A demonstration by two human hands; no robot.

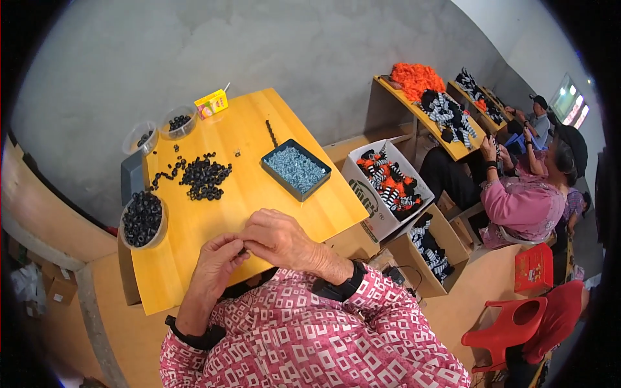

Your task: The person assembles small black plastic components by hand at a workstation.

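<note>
At the near edge of the yellow table (259, 123), my left hand (217, 262) and my right hand (283, 238) meet with fingertips pinched together. Between them is a small dark piece (243, 251), mostly covered by the fingers, so its exact kind is hidden. Beyond my hands lies a loose pile of small black rings (206, 179). More rings fill a clear round tub (165, 226) at the table's left edge. To the right of the pile sits a dark rectangular tray (302, 196) full of tiny silvery-blue pieces.
Two clear tubs (178, 121) with black parts and a yellow carton (211, 103) stand at the far left. A black strip (271, 133) touches the tray's far side. Boxes (424, 187) of striped and orange goods stand right; people (524, 200) sit beyond, near a red chair (501, 330).
</note>
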